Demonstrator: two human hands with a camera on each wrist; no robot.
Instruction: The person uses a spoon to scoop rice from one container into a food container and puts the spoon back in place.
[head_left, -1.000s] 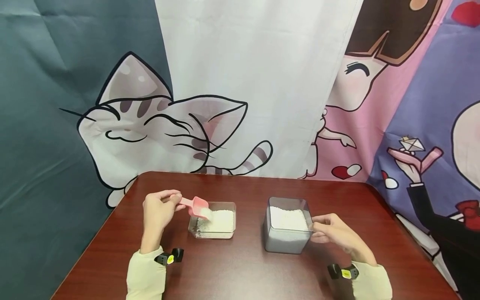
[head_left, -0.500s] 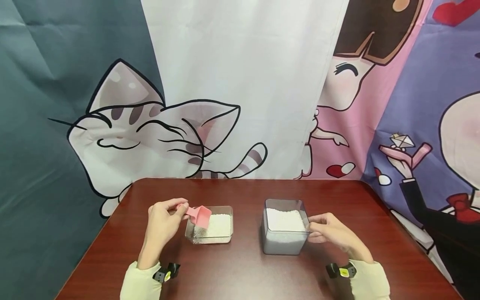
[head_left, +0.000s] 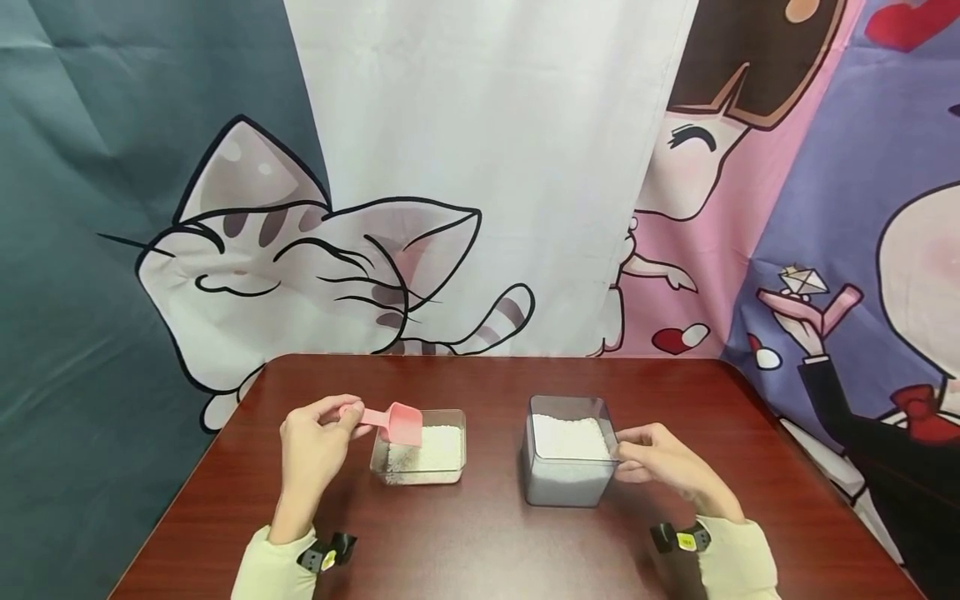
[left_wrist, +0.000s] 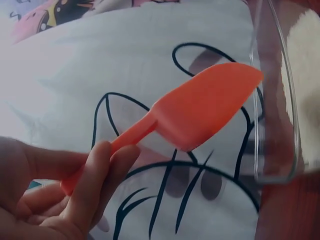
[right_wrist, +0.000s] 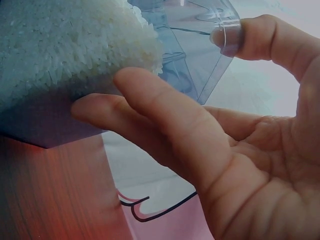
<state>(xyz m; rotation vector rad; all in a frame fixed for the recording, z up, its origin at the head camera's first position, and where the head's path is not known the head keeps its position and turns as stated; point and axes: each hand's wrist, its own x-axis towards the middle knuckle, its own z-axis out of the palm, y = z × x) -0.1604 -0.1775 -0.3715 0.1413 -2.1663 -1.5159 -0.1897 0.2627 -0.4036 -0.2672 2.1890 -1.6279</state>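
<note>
My left hand [head_left: 311,450] pinches the handle of a pink scoop [head_left: 405,424] between thumb and fingers. The scoop's bowl hangs over the left part of a low clear box [head_left: 423,478], and no rice shows in it. White rice [head_left: 444,447] covers much of that box's floor, thinner at the left. In the left wrist view, the scoop [left_wrist: 200,107] appears from its outer side, near the box's rim. My right hand [head_left: 666,460] grips the right wall of a tall grey see-through container [head_left: 566,486], thumb at the rim and fingers outside. Rice [right_wrist: 65,45] fills this container high.
Both boxes stand on a dark red-brown wooden table [head_left: 480,550], with a gap between them. Behind the table's far edge hangs a cloth [head_left: 487,108] printed with a cartoon cat and figures.
A second ago rice was pouring from the scoop's tip into the low box; that flow is gone. The scoop tipped steeply, then came back flatter as my left hand moved slightly left. The right hand keeps its grip.
</note>
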